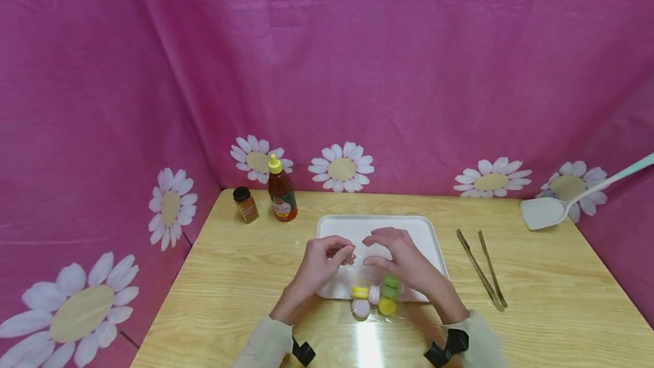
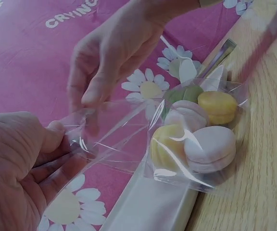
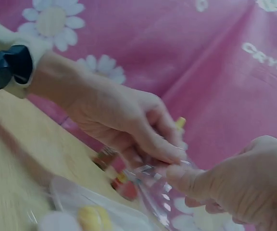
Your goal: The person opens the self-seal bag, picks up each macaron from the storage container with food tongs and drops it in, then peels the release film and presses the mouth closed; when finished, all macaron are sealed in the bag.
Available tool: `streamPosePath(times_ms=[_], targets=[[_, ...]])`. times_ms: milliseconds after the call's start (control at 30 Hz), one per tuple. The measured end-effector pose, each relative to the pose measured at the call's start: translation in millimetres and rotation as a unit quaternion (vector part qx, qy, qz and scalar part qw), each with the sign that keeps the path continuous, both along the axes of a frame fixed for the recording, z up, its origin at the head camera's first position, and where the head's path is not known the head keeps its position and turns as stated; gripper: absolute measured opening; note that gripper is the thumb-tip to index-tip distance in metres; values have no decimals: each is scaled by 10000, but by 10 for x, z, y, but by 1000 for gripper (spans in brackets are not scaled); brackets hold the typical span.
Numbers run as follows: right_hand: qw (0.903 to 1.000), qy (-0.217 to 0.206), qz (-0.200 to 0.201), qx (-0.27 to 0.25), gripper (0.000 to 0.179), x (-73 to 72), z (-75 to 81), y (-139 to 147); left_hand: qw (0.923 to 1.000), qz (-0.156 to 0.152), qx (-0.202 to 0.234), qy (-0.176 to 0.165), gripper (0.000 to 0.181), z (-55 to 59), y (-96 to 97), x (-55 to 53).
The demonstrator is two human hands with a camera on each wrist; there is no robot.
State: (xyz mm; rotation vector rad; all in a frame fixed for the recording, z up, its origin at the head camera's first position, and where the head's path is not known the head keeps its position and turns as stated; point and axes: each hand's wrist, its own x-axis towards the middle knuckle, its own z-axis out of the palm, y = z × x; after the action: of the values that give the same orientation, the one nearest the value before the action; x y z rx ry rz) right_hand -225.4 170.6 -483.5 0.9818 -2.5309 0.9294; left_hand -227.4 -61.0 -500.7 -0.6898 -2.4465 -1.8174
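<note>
A clear plastic bag (image 2: 121, 137) holds several macarons (image 1: 360, 308), in yellow, green and pale pink. In the head view it overlaps the front edge of a white tray (image 1: 327, 223). My left hand (image 1: 327, 260) pinches the loose top of the bag between thumb and fingers. Opposite it is my right hand (image 1: 406, 257), its fingers curved and thumb apart from the index finger. In the left wrist view the right thumb and fingertips are right at the bag's upper edge. Both hands are close together above the tray.
Back left stand a small spice jar (image 1: 247, 205) with a dark lid and a sauce bottle (image 1: 282, 195) with a yellow cap. Right of the tray lie metal tongs (image 1: 482, 271). A white spatula (image 1: 544, 213) lies at the far right. Pink cloth (image 1: 409, 72) hangs behind the table.
</note>
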Motion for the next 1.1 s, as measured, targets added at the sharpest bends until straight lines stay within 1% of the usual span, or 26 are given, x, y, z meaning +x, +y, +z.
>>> streamPosePath(times_ms=[133, 233, 300, 400, 533, 600, 667, 733, 867, 933, 1033, 1100], targets=[[9990, 75, 26, 446, 18, -14, 58, -180, 9998, -27, -153, 115, 15, 11, 12, 22], [9980, -55, -98, 616, 7, -27, 110, -244, 9997, -28, -184, 132, 13, 25, 26, 29], [9972, -126, -212, 709, 5, -25, 136, -252, 9996, -34, -205, 178, 12, 29, 34, 30], [9968, -202, -241, 735, 7, -24, 158, -244, 9991, 17, -246, 332, 10, 30, 44, 26], [9980, -416, 17, 474, 5, -60, 144, -213, 9980, 142, -187, 583, 7, 27, 46, 12], [9974, -619, 182, 316, 7, -81, 136, -194, 9978, 139, -23, 649, 6, 19, 44, 2], [9959, -824, 291, 214, 7, -93, 130, -173, 9975, 41, 292, 643, 6, 1, 45, -12], [9949, -915, 372, 181, 7, -100, 124, -156, 9963, -97, 658, 548, 6, -19, 48, -24], [9944, -905, 531, 122, 6, -105, 115, -144, 9909, -363, 1263, 275, 7, -51, 59, -36], [9940, -891, 631, 59, 6, -105, 115, -149, 9887, -431, 1423, 166, 7, -55, 64, -30], [9927, -980, 697, -44, 5, -102, 119, -159, 9845, -544, 1666, 48, 7, -47, 75, -14], [9933, -927, 692, -65, 6, -98, 122, -163, 9827, -598, 1755, 36, 7, -46, 83, -4]])
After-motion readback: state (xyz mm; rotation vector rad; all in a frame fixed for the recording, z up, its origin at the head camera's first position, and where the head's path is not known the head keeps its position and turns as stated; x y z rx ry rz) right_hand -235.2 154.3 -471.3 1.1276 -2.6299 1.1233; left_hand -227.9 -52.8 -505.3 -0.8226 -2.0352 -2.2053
